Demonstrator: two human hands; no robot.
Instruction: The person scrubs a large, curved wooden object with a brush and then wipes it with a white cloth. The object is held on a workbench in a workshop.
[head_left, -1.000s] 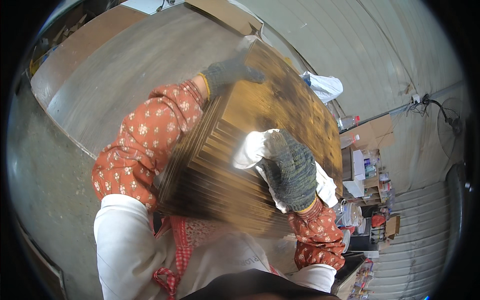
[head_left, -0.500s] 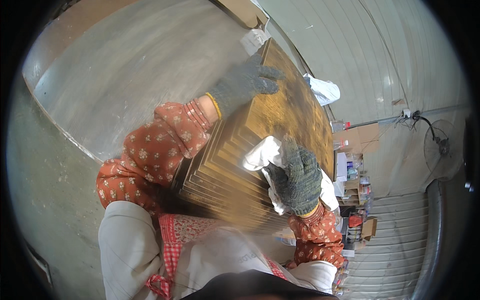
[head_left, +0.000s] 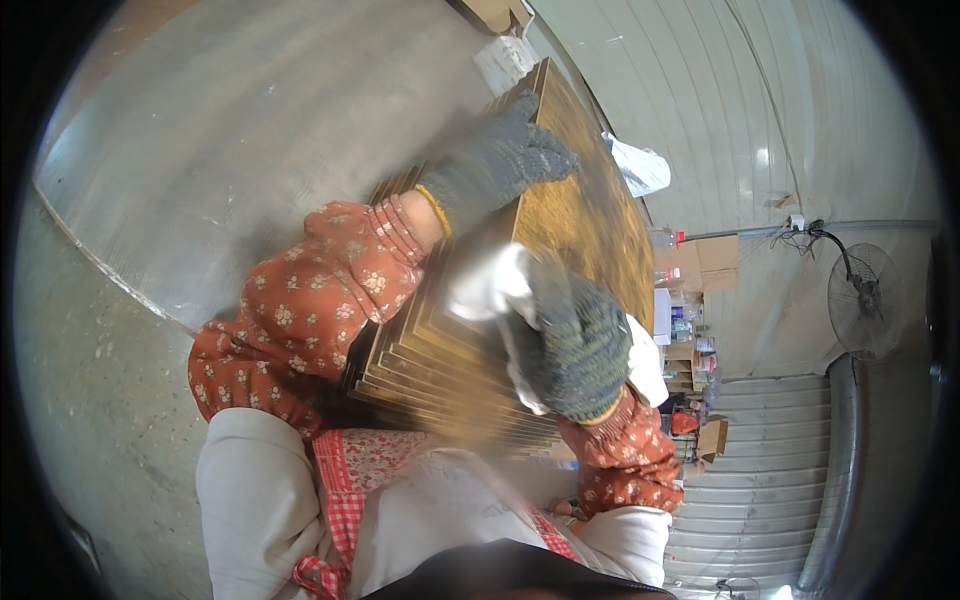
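Observation:
A stack of brown wooden boards [head_left: 580, 225] stands before me, its layered edges stepped toward my lap and its top face stained and worn. My left hand [head_left: 495, 160], in a dark grey knit glove with a yellow cuff, lies across the stack's left edge with its fingers stretched onto the top board. My right hand [head_left: 580, 345], gloved alike, is closed on a white cloth [head_left: 495, 285] over the nearer part of the stack. Motion blurs this hand and the cloth, and the cloth also sticks out beside the wrist.
Left of the stack lies a broad grey sheet-like surface [head_left: 250, 130]. White crumpled plastic [head_left: 640, 165] sits past the stack's far side. Bottles and small boxes [head_left: 685, 330] line the right, near a wall fan [head_left: 865, 300]. A cardboard box [head_left: 495, 14] is at the top.
My right hand has moved a little left with the cloth over the stack. My left hand stays at the board edge, its fingers now closer together. The whole view has shifted slightly.

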